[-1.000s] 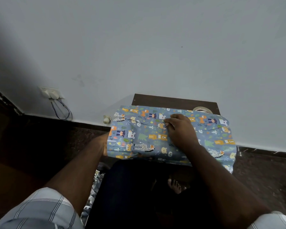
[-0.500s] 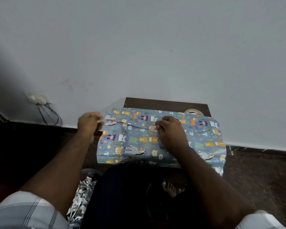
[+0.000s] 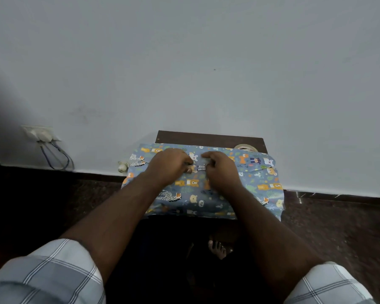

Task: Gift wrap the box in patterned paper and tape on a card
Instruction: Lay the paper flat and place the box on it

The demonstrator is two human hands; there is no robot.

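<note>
The box is hidden under blue patterned paper (image 3: 259, 185) with cartoon animals, lying on a small dark wooden table (image 3: 208, 137). The paper's overlapped edge runs across the top. My right hand (image 3: 223, 172) rests on that seam at the middle, its curled fingers pinching the paper edge. My left hand (image 3: 169, 165) sits just to its left, fingertips curled toward the seam and pinching what looks like a faint strip of clear tape (image 3: 197, 158) between the two hands. No card is in view.
A tape roll (image 3: 245, 147) lies at the table's back right corner, partly behind the paper. The table stands against a pale wall; a socket with cables (image 3: 42, 133) is at the left. Dark floor and my bare foot (image 3: 217, 249) lie below.
My left hand came up from the paper's left end and moved right onto the top seam beside my right hand. The right hand stayed on the seam.
</note>
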